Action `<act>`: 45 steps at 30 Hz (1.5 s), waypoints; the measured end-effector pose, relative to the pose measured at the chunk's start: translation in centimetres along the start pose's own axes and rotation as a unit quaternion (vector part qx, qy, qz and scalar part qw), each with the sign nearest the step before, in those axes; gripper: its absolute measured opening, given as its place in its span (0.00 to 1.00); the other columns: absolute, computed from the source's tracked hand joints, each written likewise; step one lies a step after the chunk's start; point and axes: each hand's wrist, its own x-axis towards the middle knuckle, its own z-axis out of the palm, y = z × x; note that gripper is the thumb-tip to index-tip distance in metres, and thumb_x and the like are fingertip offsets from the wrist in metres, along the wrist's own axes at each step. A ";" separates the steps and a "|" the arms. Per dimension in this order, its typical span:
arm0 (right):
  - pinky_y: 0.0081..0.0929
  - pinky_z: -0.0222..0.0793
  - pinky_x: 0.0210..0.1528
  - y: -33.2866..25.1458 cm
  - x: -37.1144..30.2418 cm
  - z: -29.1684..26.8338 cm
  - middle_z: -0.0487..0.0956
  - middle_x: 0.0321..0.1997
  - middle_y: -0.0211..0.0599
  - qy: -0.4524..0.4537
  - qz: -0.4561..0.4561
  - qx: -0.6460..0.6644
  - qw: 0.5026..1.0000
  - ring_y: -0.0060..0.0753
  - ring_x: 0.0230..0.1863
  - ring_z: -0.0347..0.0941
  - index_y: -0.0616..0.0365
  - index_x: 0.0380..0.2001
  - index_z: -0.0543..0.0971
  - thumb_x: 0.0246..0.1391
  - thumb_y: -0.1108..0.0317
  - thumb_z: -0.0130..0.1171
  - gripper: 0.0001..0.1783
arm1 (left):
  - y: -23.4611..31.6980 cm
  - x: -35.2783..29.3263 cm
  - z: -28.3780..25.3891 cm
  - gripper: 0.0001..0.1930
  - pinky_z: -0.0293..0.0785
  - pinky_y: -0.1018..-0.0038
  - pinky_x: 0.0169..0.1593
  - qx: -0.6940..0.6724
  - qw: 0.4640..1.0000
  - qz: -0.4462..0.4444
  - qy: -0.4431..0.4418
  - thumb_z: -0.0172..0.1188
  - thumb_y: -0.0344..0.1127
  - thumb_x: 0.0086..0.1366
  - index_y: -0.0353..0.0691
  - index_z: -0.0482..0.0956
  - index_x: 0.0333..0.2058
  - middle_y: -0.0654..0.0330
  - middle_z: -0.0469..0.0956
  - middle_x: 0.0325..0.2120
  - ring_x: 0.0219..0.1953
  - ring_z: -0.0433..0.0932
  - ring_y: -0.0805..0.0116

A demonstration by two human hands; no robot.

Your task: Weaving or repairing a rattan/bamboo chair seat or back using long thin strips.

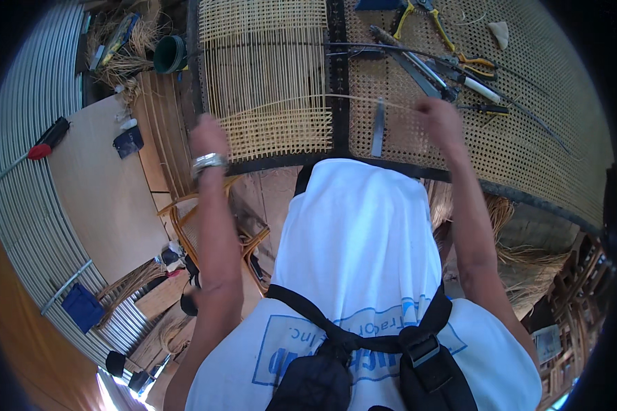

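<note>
A thin, pale cane strip (284,102) bows across a partly woven cane panel (267,130) set in a dark frame. Its right end reaches my right hand (439,123), whose fingers are closed on it above the finished mesh. At the panel's left edge, my left hand (209,137), with a metal watch on the wrist, is closed at the strip's other end. Both hands are somewhat blurred. Crosswise weaving fills the panel's near and far ends; mostly lengthwise strands show between them. A flat metal blade (378,129) lies just left of my right hand.
Yellow-handled pliers (440,27), a black-and-yellow screwdriver (487,109) and other hand tools lie on the mesh (535,75) at right. A green cup (170,55) stands beyond the left frame edge. Below are a rattan chair (185,219) and fibre bundles (528,257).
</note>
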 end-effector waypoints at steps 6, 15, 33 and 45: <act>0.41 0.69 0.62 -11.2 0.8 3.1 0.79 0.55 0.50 0.163 -0.301 0.137 0.929 0.51 0.58 0.73 0.60 0.55 0.77 0.59 0.56 0.63 0.26 | 6.4 -3.0 -15.1 0.03 0.73 0.57 0.40 0.043 0.978 0.197 0.047 0.54 0.29 0.68 0.40 0.75 0.39 0.49 0.78 0.34 0.37 0.78 0.45; 0.20 0.72 0.41 -18.5 6.6 10.3 0.77 0.39 0.26 -0.178 -0.317 0.475 0.802 0.17 0.37 0.72 0.59 0.49 0.82 0.66 0.60 0.59 0.16 | 11.9 -0.3 -9.3 0.08 0.77 0.64 0.39 -0.086 0.949 0.250 0.173 0.59 0.33 0.67 0.41 0.80 0.44 0.55 0.81 0.35 0.36 0.81 0.54; 0.42 0.74 0.50 -12.3 8.2 14.2 0.81 0.39 0.48 0.060 -0.175 0.173 0.967 0.49 0.44 0.79 0.55 0.36 0.87 0.52 0.58 0.61 0.15 | 15.1 -3.5 8.7 0.07 0.76 0.55 0.42 -0.091 0.990 0.071 0.082 0.62 0.35 0.60 0.42 0.84 0.35 0.52 0.80 0.33 0.38 0.80 0.49; 0.44 0.75 0.47 -12.5 7.6 13.8 0.82 0.36 0.50 0.055 -0.151 0.212 0.964 0.52 0.41 0.80 0.60 0.33 0.84 0.51 0.59 0.59 0.15 | 17.3 -3.1 7.9 0.09 0.79 0.56 0.42 0.027 0.999 -0.022 0.010 0.63 0.40 0.63 0.43 0.85 0.36 0.50 0.82 0.37 0.39 0.82 0.50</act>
